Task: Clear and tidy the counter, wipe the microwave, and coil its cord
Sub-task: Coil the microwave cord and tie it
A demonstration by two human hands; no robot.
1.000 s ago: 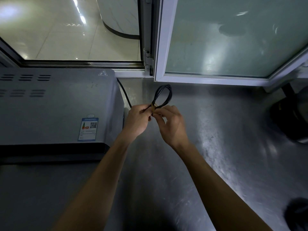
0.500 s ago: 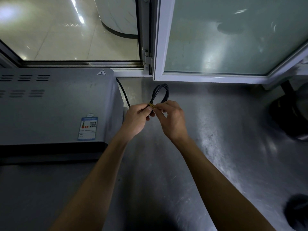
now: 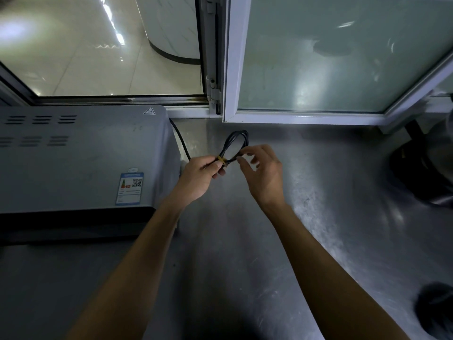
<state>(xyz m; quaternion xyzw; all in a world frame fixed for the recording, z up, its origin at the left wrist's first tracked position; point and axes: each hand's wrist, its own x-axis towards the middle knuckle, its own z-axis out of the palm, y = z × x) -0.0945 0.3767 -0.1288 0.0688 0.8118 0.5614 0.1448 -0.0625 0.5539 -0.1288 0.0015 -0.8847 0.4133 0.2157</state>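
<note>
I see my right hand (image 3: 263, 173) has just let go, fingers spread; my left hand (image 3: 199, 174) still pinches the looped black power cord (image 3: 235, 143), yellow band (image 3: 221, 161) on, right of the grey metal microwave (image 3: 81, 153). Coiling looks nearly finished.

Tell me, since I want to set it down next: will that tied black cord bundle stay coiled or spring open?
The cord looks fairly stiff: its loops hold a rounded arc above the left hand. The yellow tie pinches them together, so it probably stays bundled. It likely won't roll, being tethered to the microwave.
</note>
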